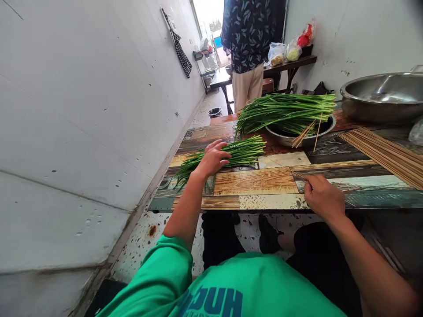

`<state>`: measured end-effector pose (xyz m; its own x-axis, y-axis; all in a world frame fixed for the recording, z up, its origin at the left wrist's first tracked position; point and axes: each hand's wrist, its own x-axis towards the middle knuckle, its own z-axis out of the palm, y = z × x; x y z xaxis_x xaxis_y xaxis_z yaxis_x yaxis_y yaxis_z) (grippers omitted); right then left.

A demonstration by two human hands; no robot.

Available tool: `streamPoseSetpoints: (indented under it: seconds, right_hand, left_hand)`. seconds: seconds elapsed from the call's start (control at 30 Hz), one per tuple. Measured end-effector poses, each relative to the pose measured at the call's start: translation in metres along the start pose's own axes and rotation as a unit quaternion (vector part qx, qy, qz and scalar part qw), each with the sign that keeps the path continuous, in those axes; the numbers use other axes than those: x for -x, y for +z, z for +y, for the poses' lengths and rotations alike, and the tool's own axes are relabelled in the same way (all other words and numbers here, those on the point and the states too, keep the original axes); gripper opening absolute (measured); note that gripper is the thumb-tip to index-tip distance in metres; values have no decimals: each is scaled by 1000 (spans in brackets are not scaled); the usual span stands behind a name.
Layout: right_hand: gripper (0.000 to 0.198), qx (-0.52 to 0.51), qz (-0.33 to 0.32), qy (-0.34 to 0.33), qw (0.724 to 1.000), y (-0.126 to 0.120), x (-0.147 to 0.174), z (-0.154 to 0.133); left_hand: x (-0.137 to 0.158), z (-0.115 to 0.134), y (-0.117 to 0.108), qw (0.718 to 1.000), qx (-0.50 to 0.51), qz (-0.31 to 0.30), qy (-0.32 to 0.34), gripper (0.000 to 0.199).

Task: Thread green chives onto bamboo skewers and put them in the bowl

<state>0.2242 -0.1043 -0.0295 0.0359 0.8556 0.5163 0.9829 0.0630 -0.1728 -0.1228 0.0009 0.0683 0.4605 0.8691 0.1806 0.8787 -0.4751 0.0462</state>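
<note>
My left hand point(214, 159) rests on a loose bunch of garlic chives point(246, 149) lying on the table, its fingers spread and slightly bent. Pinched in my right hand point(324, 196), near the front edge, is a thin bamboo skewer point(297, 174) pointing left toward the chives. Behind, a larger pile of garlic chives point(287, 110) lies across a metal bowl point(300, 141). A few skewers with chives point(306, 132) lean over that bowl's front rim.
Many bamboo skewers point(386, 154) lie spread at the right on the patterned table point(254, 182). A big steel basin point(380, 105) stands behind them. Beyond the table a person in a dark patterned shirt point(247, 35) stands at another table point(294, 64). A white wall point(99, 110) runs along the left.
</note>
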Motion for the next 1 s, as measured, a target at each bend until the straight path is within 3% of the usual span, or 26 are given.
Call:
streamPoseSetpoints:
  seconds: [0.1, 0.33, 0.5, 0.63, 0.7, 0.8, 0.9, 1.0]
  right_hand:
    - [26, 0, 1, -3, 1000, 1, 0, 0]
    - [26, 4, -6, 2, 1000, -1, -1, 0]
    - [26, -5, -8, 5, 1000, 0, -1, 0]
    - [27, 4, -10, 7, 1000, 2, 0, 1]
    - [27, 5, -10, 10, 1000, 1, 0, 0]
    - [26, -10, -4, 11, 1000, 0, 0, -1]
    - [26, -20, 1, 15, 1000, -2, 0, -1]
    - [26, -20, 0, 13, 1000, -1, 1, -1]
  left_hand:
    - [-1, 10, 4, 999, -23, -18, 16, 10]
    - [10, -9, 32, 996, -86, 14, -5, 18]
    - [16, -13, 31, 999, -44, -3, -26, 15]
    - [-1, -4, 20, 999, 6, 14, -28, 28]
    - [-19, -1, 20, 999, 15, 32, -30, 56]
    - [-46, -5, 30, 998, 17, -13, -59, 98]
    - [-53, -8, 42, 995, 24, -81, -45, 89]
    - [-31, 0, 51, 997, 9, -68, -20, 75]
